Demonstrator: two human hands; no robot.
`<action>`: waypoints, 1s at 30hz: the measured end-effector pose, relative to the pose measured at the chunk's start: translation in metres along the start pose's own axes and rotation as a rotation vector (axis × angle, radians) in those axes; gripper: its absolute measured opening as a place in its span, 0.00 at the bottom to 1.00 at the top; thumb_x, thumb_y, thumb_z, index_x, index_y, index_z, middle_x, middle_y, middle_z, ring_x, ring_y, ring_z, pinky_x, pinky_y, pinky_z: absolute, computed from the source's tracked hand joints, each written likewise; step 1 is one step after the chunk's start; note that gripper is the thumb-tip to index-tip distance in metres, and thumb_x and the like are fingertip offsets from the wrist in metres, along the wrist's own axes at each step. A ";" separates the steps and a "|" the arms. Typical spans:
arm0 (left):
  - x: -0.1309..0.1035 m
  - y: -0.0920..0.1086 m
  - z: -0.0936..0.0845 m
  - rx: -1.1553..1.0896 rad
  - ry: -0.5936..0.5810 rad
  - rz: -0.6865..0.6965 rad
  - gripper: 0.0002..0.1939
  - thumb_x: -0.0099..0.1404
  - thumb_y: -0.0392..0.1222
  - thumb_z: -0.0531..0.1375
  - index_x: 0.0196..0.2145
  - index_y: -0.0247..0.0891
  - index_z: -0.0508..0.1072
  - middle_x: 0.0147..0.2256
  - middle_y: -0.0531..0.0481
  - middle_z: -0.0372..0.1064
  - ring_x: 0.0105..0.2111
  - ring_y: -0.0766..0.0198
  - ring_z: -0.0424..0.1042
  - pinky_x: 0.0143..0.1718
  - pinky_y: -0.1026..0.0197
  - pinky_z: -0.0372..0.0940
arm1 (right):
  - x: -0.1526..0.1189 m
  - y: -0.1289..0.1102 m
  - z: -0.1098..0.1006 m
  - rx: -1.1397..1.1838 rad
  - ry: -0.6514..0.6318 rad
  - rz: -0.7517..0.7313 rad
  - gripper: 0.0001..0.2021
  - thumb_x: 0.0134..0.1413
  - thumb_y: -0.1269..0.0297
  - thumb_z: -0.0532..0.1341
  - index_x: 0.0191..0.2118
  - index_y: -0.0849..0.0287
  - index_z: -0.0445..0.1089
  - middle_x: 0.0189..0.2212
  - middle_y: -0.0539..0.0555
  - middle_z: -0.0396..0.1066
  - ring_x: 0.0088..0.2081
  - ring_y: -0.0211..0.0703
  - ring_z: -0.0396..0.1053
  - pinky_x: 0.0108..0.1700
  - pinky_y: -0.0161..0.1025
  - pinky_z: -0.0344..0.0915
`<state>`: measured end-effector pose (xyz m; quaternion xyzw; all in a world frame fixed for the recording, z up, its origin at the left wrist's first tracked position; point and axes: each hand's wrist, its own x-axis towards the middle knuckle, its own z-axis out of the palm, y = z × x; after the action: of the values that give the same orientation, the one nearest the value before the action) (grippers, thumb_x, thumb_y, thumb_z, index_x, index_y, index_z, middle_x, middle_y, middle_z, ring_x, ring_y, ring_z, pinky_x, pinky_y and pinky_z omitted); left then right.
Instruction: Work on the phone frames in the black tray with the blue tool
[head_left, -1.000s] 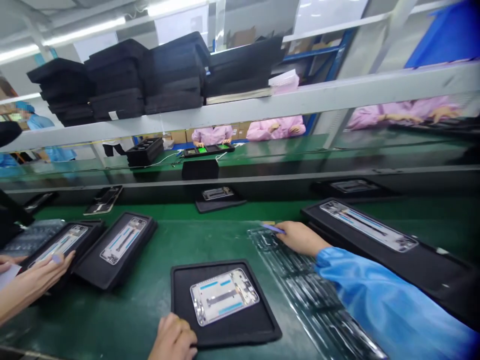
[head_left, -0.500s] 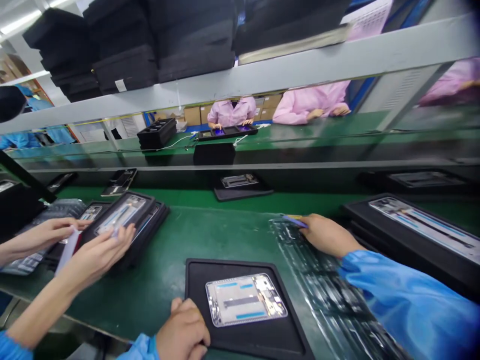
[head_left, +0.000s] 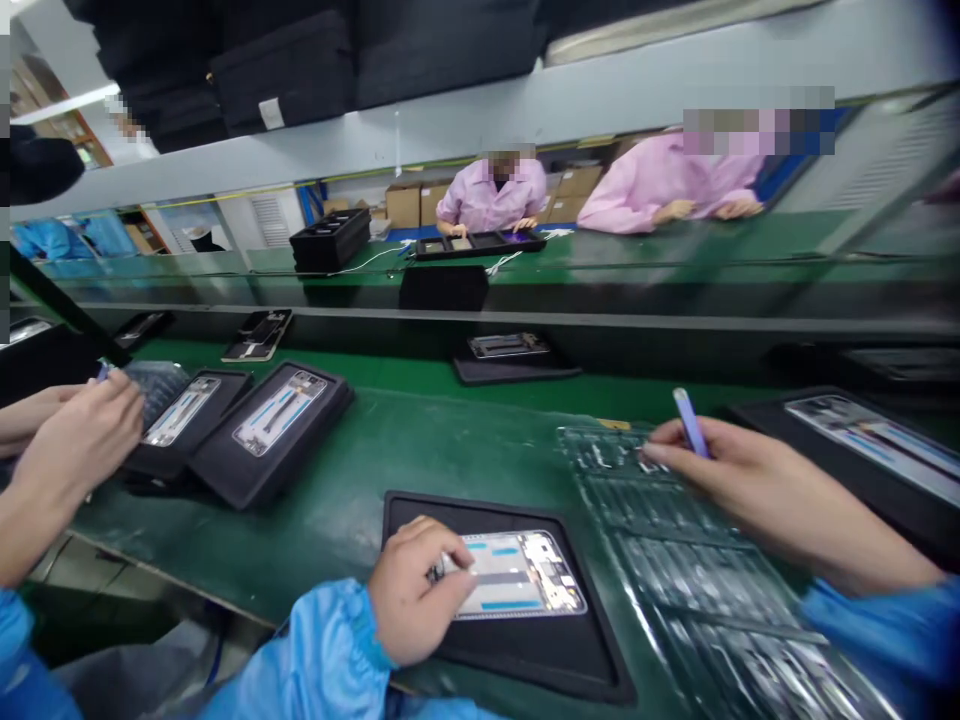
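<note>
A black foam tray (head_left: 525,640) lies on the green bench in front of me, with a silver phone frame (head_left: 517,572) in it. My left hand (head_left: 416,590) rests on the tray, fingertips pressing the frame's left end. My right hand (head_left: 742,480) hovers over a clear plastic parts tray (head_left: 667,530) to the right and grips purple tweezers (head_left: 688,422), tip pointing up and back.
A co-worker's hands (head_left: 75,430) work at my left by two black trays with phone frames (head_left: 277,412). Another tray with a frame (head_left: 870,435) sits far right. More trays ride the belt behind (head_left: 510,348). People in pink sit across.
My left hand slid from the tray's front corner onto the phone frame. My right hand lifted off the clear tray and drew back with the tweezers. The co-worker's hands moved left.
</note>
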<state>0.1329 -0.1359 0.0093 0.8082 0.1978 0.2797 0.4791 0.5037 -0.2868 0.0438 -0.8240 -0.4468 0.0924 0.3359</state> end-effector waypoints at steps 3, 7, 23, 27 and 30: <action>0.012 -0.002 0.014 -0.060 -0.031 0.015 0.08 0.65 0.40 0.67 0.43 0.40 0.81 0.40 0.47 0.81 0.43 0.57 0.79 0.48 0.56 0.72 | -0.045 -0.058 0.036 0.374 -0.451 0.073 0.21 0.58 0.39 0.67 0.35 0.54 0.74 0.28 0.51 0.69 0.29 0.43 0.64 0.31 0.38 0.65; 0.005 -0.013 0.027 -0.143 -0.160 0.052 0.10 0.67 0.45 0.70 0.43 0.40 0.84 0.40 0.46 0.84 0.42 0.57 0.82 0.50 0.57 0.74 | -0.091 -0.108 0.087 0.704 -0.752 0.141 0.21 0.55 0.42 0.71 0.34 0.54 0.68 0.28 0.48 0.66 0.30 0.39 0.61 0.33 0.37 0.63; -0.008 -0.028 0.042 0.071 -0.063 0.231 0.09 0.72 0.42 0.62 0.38 0.37 0.81 0.35 0.45 0.81 0.38 0.59 0.80 0.48 0.56 0.75 | -0.102 -0.075 0.110 0.638 -0.533 0.100 0.27 0.53 0.42 0.72 0.52 0.54 0.76 0.41 0.58 0.80 0.39 0.48 0.78 0.36 0.39 0.75; 0.000 -0.028 0.044 0.150 -0.040 0.205 0.08 0.71 0.41 0.61 0.38 0.38 0.80 0.36 0.45 0.81 0.38 0.58 0.79 0.47 0.54 0.74 | -0.098 -0.069 0.105 0.236 -0.225 -0.341 0.18 0.57 0.52 0.72 0.52 0.47 0.80 0.50 0.57 0.82 0.49 0.56 0.81 0.50 0.46 0.81; 0.004 -0.029 0.046 0.170 -0.058 0.181 0.07 0.70 0.40 0.60 0.39 0.39 0.80 0.38 0.45 0.81 0.39 0.58 0.78 0.47 0.55 0.74 | -0.097 -0.077 0.109 0.132 -0.190 -0.522 0.10 0.68 0.62 0.61 0.47 0.46 0.80 0.44 0.52 0.83 0.43 0.46 0.83 0.46 0.39 0.81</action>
<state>0.1640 -0.1505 -0.0325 0.8682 0.1331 0.2807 0.3868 0.3459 -0.2842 -0.0041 -0.6451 -0.6663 0.1085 0.3579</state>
